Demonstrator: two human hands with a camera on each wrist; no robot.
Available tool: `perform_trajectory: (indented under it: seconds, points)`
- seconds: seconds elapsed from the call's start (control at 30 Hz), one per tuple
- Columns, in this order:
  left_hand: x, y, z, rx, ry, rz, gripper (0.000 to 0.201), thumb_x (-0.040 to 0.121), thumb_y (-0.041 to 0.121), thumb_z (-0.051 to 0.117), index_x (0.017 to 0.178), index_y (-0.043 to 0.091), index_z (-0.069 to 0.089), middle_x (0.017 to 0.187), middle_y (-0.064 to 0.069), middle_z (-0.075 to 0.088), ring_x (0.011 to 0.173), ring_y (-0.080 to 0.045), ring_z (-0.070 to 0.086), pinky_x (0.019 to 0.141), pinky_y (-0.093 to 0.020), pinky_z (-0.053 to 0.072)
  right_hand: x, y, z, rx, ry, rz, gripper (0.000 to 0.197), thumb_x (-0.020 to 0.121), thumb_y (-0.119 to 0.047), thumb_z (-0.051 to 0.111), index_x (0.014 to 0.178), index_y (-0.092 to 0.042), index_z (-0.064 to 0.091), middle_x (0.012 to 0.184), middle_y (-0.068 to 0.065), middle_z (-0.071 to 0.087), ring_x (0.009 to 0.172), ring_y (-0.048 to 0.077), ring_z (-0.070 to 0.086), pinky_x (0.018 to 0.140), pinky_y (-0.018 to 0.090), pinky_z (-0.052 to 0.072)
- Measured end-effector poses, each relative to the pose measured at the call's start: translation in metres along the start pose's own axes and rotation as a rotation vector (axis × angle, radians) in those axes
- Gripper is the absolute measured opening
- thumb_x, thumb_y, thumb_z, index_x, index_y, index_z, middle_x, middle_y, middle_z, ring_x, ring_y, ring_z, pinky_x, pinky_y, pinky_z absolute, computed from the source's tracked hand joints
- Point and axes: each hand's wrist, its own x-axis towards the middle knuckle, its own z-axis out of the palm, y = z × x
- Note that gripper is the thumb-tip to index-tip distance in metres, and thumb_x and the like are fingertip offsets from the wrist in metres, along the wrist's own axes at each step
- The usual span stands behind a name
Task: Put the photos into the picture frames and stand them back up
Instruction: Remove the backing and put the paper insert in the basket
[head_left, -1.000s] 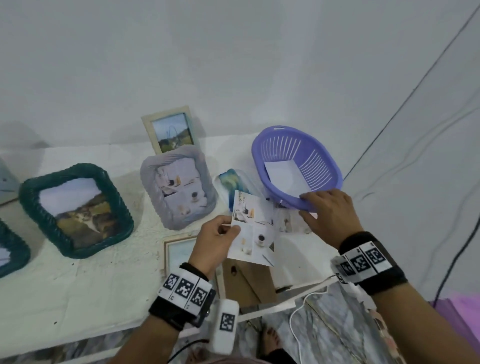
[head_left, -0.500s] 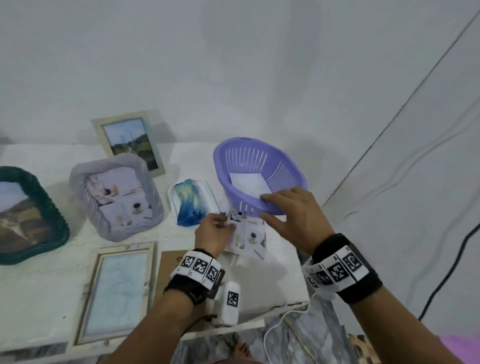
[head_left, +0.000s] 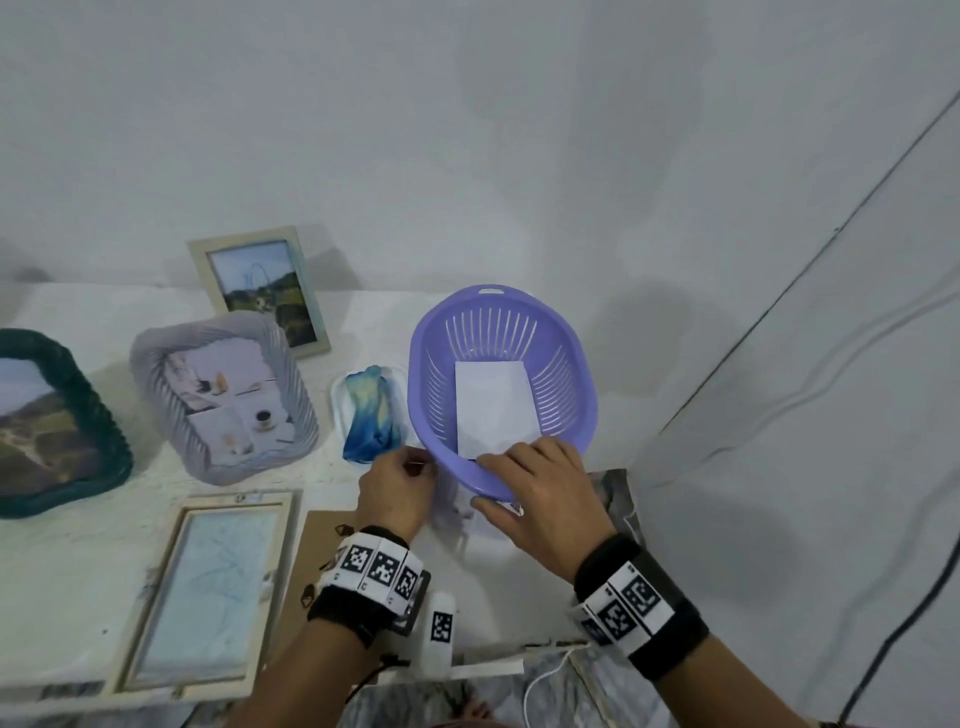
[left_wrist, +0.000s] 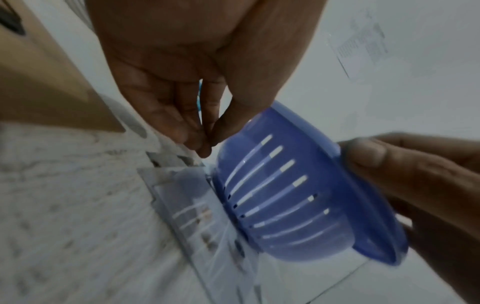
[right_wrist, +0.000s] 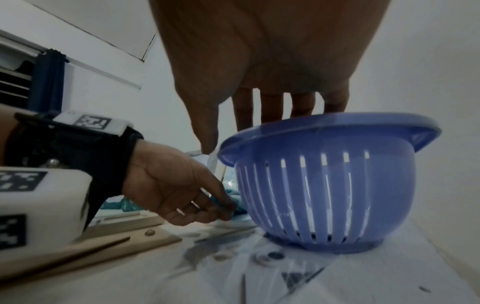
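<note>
- Your left hand (head_left: 397, 488): fingers pinching the edge of a photo (left_wrist: 202, 222) lying flat on the surface (head_left: 78, 561), partly under the purple basket (head_left: 571, 364).
- Your right hand (head_left: 540, 499): fingers straight over the basket's near rim, thumb outside.
- Empty wooden frame (head_left: 150, 597): flat, well left.

A plain white wall (head_left: 467, 130) rises behind a white, rough-surfaced table (head_left: 67, 561), meeting a second pale wall (head_left: 831, 415) at a corner toward 2 o'clock. Thin cables (head_left: 810, 358) run across that side wall and a dark cord (head_left: 893, 649) hangs at 4 o'clock. Grey marbled floor (head_left: 561, 691) shows below the table edge at 6 o'clock, under soft, even light.
</note>
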Motion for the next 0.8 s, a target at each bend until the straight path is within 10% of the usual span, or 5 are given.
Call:
perform_trajectory:
  seconds: [0.13,0.23,0.47,0.8]
  points:
    - [0.004,0.002,-0.012,-0.269,0.045,-0.012,0.02,0.096,0.03,0.054,0.084,0.021,0.068,0.091,-0.004,0.074,0.084,-0.023,0.069,0.078,-0.043,0.057,0.015,0.01,-0.014,0.163,-0.112,0.03,0.041,0.086,-0.054,0.053,0.107,-0.022,0.068,0.087,-0.003,0.065,0.079,0.024,0.058,0.072,0.038,0.049]
    - [-0.001,0.017,-0.025,-0.564,0.003,-0.042,0.021,0.101,0.026,0.05,0.096,0.013,0.066,0.09,-0.004,0.074,0.074,-0.013,0.071,0.057,-0.026,0.053,0.044,0.022,-0.038,0.204,-0.209,0.13,0.045,0.089,-0.054,0.049,0.115,-0.022,0.066,0.096,-0.003,0.066,0.089,0.02,0.059,0.079,0.033,0.048]
    - [0.001,0.027,-0.04,-0.707,-0.129,-0.029,0.02,0.093,0.015,0.064,0.113,0.011,0.064,0.093,-0.009,0.071,0.067,-0.011,0.068,0.055,-0.023,0.053,0.147,0.051,-0.052,-0.126,-0.54,0.16,0.044,0.093,-0.04,0.056,0.131,-0.017,0.054,0.128,0.002,0.059,0.117,0.022,0.053,0.09,0.03,0.04]
    - [0.009,0.024,-0.046,-0.677,-0.194,0.029,0.015,0.093,0.015,0.064,0.108,0.014,0.063,0.078,-0.006,0.074,0.063,-0.011,0.069,0.056,-0.025,0.055,0.212,0.055,0.029,-0.435,-0.788,0.05,0.05,0.076,-0.047,0.075,0.105,-0.011,0.056,0.102,0.008,0.063,0.082,0.027,0.059,0.068,0.035,0.046]
